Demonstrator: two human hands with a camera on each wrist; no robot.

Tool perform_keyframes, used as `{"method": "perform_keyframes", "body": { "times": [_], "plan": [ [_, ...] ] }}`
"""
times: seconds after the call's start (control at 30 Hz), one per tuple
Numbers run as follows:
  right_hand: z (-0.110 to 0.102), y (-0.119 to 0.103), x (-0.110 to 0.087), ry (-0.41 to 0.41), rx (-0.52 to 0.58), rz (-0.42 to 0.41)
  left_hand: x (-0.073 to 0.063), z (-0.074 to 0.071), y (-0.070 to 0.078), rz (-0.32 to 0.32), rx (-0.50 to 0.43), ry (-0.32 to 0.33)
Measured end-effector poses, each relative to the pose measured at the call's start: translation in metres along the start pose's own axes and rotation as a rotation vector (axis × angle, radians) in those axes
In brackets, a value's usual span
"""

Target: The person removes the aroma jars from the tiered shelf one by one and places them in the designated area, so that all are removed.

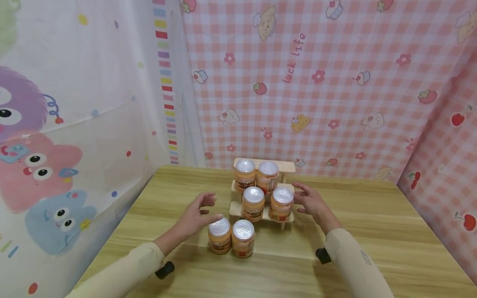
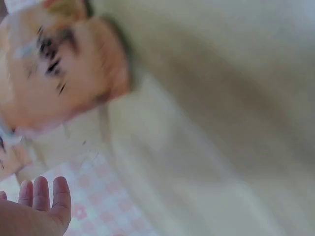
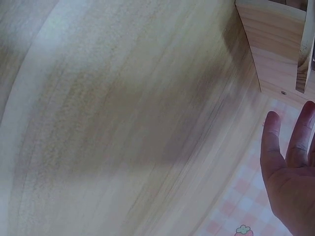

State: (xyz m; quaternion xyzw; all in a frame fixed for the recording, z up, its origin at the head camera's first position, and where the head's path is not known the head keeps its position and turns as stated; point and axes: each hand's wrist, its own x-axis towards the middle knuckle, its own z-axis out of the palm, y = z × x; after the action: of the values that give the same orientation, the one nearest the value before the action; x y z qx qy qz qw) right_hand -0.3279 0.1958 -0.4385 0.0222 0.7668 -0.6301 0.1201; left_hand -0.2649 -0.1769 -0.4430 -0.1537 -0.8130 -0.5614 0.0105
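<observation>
A small stepped wooden rack (image 1: 287,166) stands near the back of the table. Two orange-labelled jars with silvery lids, a left one (image 1: 244,177) and a right one (image 1: 267,176), sit on its middle step. Two more, a left jar (image 1: 253,205) and a right jar (image 1: 281,205), are on the lowest step. In front, another pair, a left jar (image 1: 220,239) and a right jar (image 1: 243,242), stands on the tabletop. My left hand (image 1: 195,215) hovers with relaxed fingers, thumb by the front left jar's lid; contact is unclear. Beside the rack's right end, my right hand (image 1: 311,203) has its fingers spread, holding nothing.
The wood-grain table (image 1: 357,244) extends on both sides of the rack. Behind it hangs a pink checked cloth (image 1: 320,99), and a white cartoon-printed cloth (image 1: 112,136) hangs at the left. Black straps are at the left wrist (image 1: 165,270) and right wrist (image 1: 323,255).
</observation>
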Motion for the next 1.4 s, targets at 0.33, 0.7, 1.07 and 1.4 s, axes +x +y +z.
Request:
{"method": "perform_keyframes", "body": {
  "times": [0.33, 0.7, 1.07, 1.4],
  "plan": [
    [0.0, 0.002, -0.002, -0.004, 0.01, -0.007, 0.058, -0.003, 0.028, 0.041, 0.09, 0.043],
    [0.003, 0.003, 0.0, 0.004, 0.005, 0.011, 0.098, 0.016, 0.051, 0.067, 0.106, -0.024],
    [0.003, 0.001, 0.0, -0.006, 0.016, 0.01, 0.111, 0.026, 0.048, 0.081, 0.134, -0.015],
    [-0.001, 0.001, 0.0, -0.014, -0.001, -0.001, 0.101, 0.001, 0.059, 0.082, 0.078, 0.062]
  ]
}}
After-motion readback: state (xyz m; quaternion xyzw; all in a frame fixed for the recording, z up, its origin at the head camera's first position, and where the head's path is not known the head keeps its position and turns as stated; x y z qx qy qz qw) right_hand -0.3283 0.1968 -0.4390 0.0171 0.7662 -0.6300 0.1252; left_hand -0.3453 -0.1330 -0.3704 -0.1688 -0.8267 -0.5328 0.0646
